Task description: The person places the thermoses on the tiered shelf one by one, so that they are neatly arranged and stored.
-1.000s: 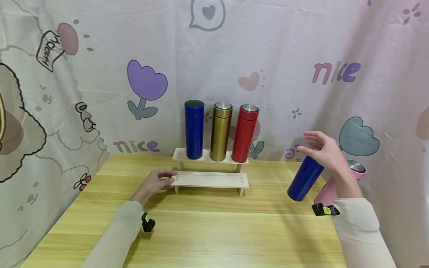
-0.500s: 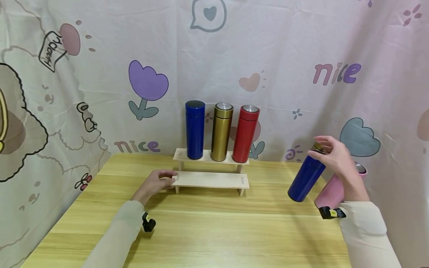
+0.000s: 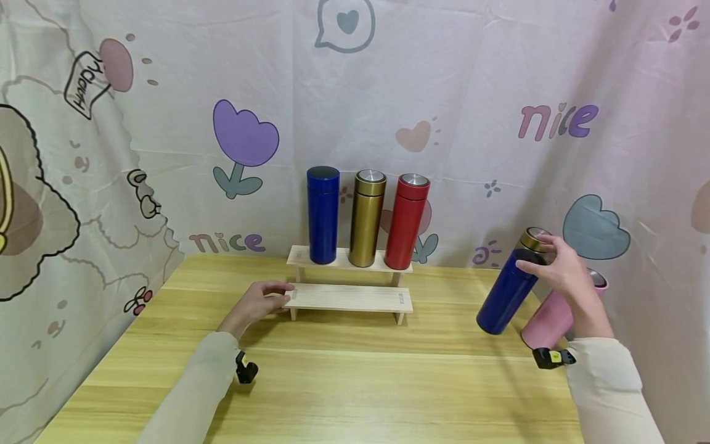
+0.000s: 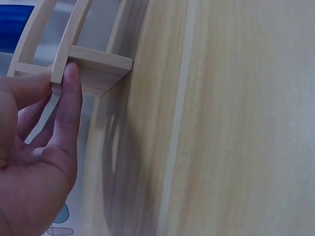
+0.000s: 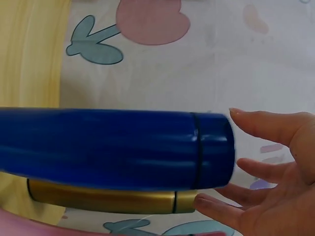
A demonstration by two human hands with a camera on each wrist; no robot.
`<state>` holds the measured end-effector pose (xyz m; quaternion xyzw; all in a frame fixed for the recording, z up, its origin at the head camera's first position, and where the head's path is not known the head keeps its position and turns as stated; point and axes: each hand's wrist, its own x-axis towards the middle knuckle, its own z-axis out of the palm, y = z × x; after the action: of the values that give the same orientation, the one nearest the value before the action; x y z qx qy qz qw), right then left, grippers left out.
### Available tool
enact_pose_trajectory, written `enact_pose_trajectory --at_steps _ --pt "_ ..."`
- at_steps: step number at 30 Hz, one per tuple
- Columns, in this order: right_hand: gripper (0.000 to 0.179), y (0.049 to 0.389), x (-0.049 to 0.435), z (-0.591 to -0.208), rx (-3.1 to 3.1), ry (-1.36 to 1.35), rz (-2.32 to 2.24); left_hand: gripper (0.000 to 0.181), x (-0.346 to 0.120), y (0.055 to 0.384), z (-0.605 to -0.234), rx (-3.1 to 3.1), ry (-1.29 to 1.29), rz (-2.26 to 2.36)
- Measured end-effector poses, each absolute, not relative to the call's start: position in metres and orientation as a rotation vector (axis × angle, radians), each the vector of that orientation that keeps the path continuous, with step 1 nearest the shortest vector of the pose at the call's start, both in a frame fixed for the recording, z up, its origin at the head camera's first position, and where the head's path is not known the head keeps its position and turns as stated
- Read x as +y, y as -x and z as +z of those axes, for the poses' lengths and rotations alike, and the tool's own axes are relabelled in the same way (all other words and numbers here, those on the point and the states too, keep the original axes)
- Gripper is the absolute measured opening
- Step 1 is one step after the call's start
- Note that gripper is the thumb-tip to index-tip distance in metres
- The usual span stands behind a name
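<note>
My left hand (image 3: 257, 305) pinches the left end of the lower board of a two-tier wooden display stand (image 3: 349, 297); the left wrist view shows thumb and fingers (image 4: 66, 113) on the board's edge. My right hand (image 3: 560, 268) is at the top of a blue thermos (image 3: 505, 296) standing at the right. In the right wrist view its fingers are spread around the cap end of the blue thermos (image 5: 123, 147), with gaps showing. Behind it stands a gold thermos (image 3: 532, 239), mostly hidden. A pink thermos (image 3: 549, 320) stands beside them, partly covered by my right forearm.
On the stand's upper board stand another blue thermos (image 3: 323, 216), a gold thermos (image 3: 367, 219) and a red thermos (image 3: 407, 222). A printed curtain (image 3: 471, 74) hangs close behind the wooden table (image 3: 355, 394) and along both sides.
My right hand has moved slightly right and lower around the blue thermos's cap, uncovering the gold cap behind. The left hand keeps its hold on the stand.
</note>
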<state>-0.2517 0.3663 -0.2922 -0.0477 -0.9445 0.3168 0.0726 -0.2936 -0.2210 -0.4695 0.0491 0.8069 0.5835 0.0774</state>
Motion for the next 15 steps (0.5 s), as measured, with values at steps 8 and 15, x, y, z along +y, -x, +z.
enact_pose_trajectory --at_steps 8,15 --pt "0.108 0.256 0.378 -0.304 -2.907 0.146 1.053 0.037 -0.222 0.296 -0.471 2.423 -0.127 1.739" --pt "0.115 0.259 0.383 -0.321 -2.952 0.185 1.139 0.039 -0.221 0.294 -0.470 2.416 -0.154 1.747"
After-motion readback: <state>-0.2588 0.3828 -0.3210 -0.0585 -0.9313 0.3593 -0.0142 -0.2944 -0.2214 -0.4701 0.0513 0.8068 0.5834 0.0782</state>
